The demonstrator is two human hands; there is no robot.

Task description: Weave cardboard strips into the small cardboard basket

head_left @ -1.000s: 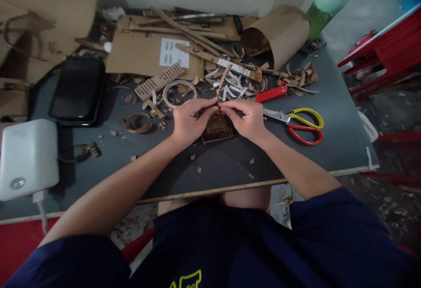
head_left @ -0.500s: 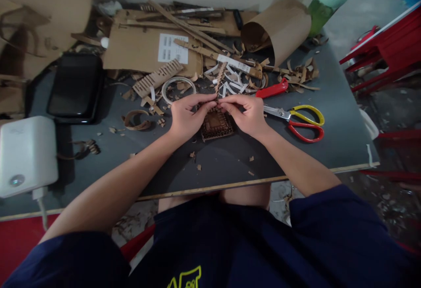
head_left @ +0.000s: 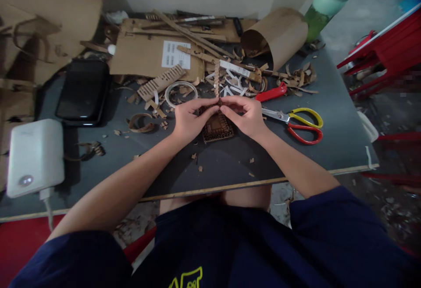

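My left hand (head_left: 194, 119) and my right hand (head_left: 244, 115) meet at the middle of the table, fingertips nearly touching. Both pinch a narrow corrugated cardboard strip (head_left: 217, 79), whose notched length stands up beyond the fingers. Below them lies a small square cardboard piece (head_left: 219, 131) with a ridged border, partly covered by the hands. Scissors (head_left: 289, 119) with one yellow and one red handle lie to the right of my right hand. A red-handled cutter (head_left: 272, 92) rests just behind them. A ring of tape (head_left: 181, 94) sits beyond my left hand.
Cardboard sheets (head_left: 141, 55), strips and scraps cover the back. A rolled cardboard tube (head_left: 279, 36) and a green bottle (head_left: 330, 5) stand back right. On the left are a black case (head_left: 83, 90) and a white cabled device (head_left: 37, 156). The table's front edge (head_left: 213, 190) is close.
The view has shifted slightly, so objects on the left appear farther right and lower. The strip now stands straighter between my fingers, and both hands keep their pinch.
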